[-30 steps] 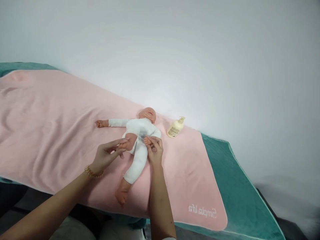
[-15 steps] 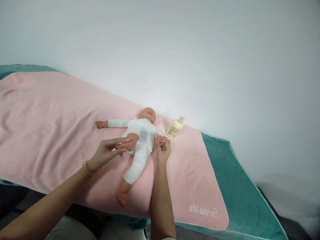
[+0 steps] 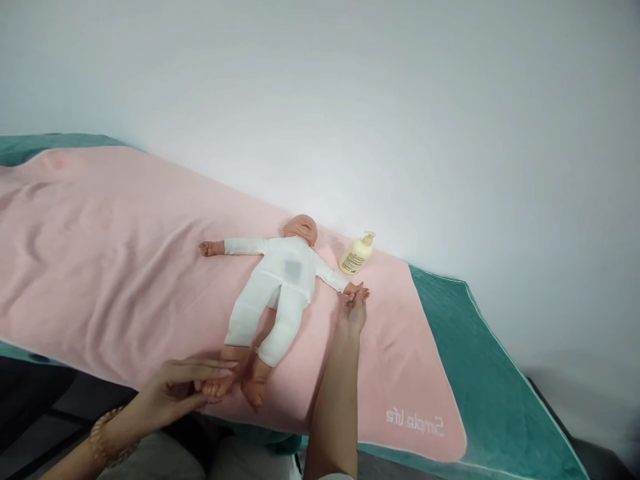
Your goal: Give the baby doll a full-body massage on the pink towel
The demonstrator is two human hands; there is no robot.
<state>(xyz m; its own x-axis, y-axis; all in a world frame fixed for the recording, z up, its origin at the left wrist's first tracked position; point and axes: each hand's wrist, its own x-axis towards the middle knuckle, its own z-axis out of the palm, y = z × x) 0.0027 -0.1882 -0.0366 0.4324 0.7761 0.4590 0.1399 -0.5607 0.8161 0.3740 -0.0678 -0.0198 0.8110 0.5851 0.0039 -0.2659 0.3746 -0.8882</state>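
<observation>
A baby doll [image 3: 285, 263] with a white cloth body lies on its back on a pink blanket [image 3: 150, 267], its legs pointing towards me. Thumb and fingers of my left hand [image 3: 173, 393] close round the doll's foot [image 3: 215, 387] at the blanket's near edge; this leg is stretched out straight. On the other side, my right hand [image 3: 354, 313] pinches the doll's hand [image 3: 356, 290], and that arm extends out sideways. The doll's other arm lies spread on the blanket, and its other foot [image 3: 254, 392] rests untouched.
A pale yellow pump bottle [image 3: 357, 255] stands beside the doll's outstretched arm, towards the wall. Under the pink blanket lies a green cover [image 3: 465, 347]. A plain white wall [image 3: 320, 100] rises right behind the far edge.
My left hand has drawn the doll's bent leg down towards me until straight. My right hand has moved the doll's hand outward to the right, straightening its arm.
</observation>
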